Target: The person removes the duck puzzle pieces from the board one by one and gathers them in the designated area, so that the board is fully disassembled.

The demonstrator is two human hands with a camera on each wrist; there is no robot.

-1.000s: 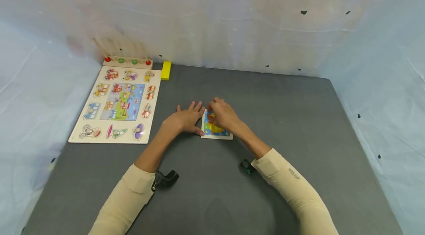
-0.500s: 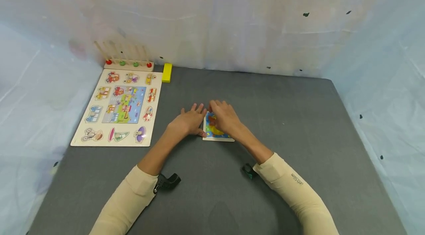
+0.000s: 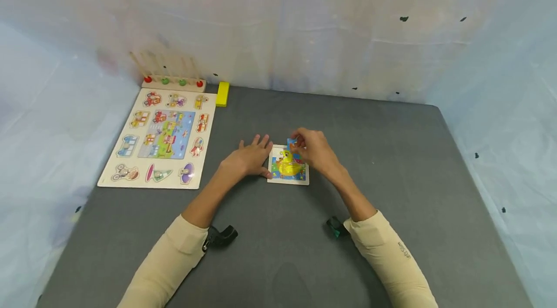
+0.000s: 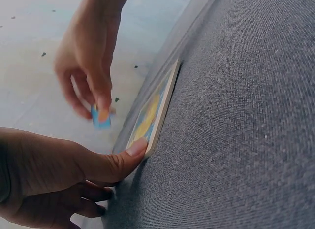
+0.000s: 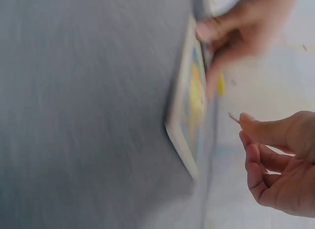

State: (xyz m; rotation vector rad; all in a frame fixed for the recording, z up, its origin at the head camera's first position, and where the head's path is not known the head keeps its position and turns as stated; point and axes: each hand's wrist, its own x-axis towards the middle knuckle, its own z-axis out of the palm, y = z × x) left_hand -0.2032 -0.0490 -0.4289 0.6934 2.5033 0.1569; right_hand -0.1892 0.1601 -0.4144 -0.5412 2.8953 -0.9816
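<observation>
A small framed jigsaw puzzle with a yellow duck picture lies flat on the grey table. My left hand is spread at its left side, and in the left wrist view the thumb presses on the frame's corner. Just above the puzzle's far right part, my right hand pinches a blue puzzle piece between thumb and fingers. The left wrist view shows this blue piece raised clear of the frame. Edge-on in the right wrist view, the piece looks thin.
A large peg puzzle board with vehicle and toy pieces lies at the left. Behind it stands a wooden rack with upright pegs and red and green beads. A yellow block sits beside the board's far right corner. A pale sheet hangs behind.
My right hand has lifted off the puzzle and shifted right, now with a blue piece pinched in it. More of the duck picture shows. The left hand keeps its place at the frame.
</observation>
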